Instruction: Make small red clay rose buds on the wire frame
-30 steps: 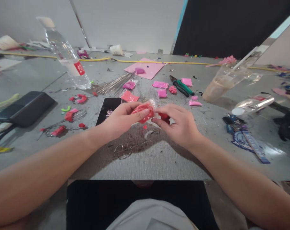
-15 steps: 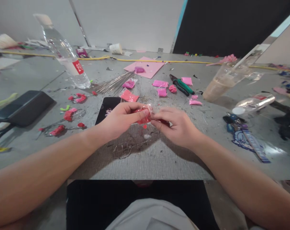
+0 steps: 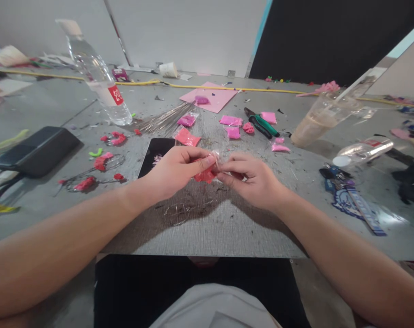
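Note:
Between my hands is a small clear plastic bag with soft red clay in it. My left hand is closed on the bag, thumb on top near its edge. The fingertips of my right hand pinch the bag's clear right end. Under my left hand lies a dark phone, partly covered. Just beyond the hands rests another bag of coral-red clay. A thin bent wire shape lies on the table nearer to me.
Pink clay packets and green-handled pliers lie beyond my hands, with a bundle of wires. Left are a water bottle, a black device and red clay pieces on wire. Right are a drink cup and keys.
The hands stay nearly in place, still pinching the bag. A small red spot seen below the bag earlier no longer shows. The whole view has shifted slightly.

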`<state>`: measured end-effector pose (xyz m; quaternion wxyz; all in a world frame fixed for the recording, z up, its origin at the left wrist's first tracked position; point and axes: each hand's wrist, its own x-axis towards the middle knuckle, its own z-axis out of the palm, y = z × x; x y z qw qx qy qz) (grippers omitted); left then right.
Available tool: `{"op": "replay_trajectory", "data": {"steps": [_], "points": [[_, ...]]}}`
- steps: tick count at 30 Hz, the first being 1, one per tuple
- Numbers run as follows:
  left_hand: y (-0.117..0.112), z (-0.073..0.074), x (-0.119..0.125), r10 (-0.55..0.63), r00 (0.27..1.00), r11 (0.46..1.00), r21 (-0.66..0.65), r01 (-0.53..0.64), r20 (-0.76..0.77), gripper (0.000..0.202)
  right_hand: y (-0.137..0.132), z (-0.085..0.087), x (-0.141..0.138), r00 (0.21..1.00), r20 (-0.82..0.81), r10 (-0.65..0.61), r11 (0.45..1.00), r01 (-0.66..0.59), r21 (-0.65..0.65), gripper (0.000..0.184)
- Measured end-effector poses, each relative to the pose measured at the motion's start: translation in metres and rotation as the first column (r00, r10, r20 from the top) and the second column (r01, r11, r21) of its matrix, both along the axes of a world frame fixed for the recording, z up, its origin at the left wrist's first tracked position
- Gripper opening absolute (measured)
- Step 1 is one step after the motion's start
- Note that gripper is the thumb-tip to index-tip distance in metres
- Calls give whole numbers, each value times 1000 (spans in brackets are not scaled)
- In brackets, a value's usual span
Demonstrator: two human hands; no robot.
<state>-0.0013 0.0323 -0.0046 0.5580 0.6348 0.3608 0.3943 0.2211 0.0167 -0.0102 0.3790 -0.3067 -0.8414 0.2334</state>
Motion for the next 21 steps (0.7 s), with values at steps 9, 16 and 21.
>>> {"op": "replay_trajectory", "data": {"steps": [9, 16, 21], "points": [[-3, 4, 4, -20, 982, 995, -88, 37, 190, 16, -3, 4, -1, 974, -155, -163, 986, 154, -68, 14], [1, -4, 1, -76, 972, 994, -57, 91, 224, 15, -1, 3, 0, 909, -221, -355, 928, 313, -205, 20], [1, -4, 0, -53, 982, 998, -11, 55, 182, 20, -5, 5, -1, 931, -196, -309, 935, 260, -242, 11]]}}
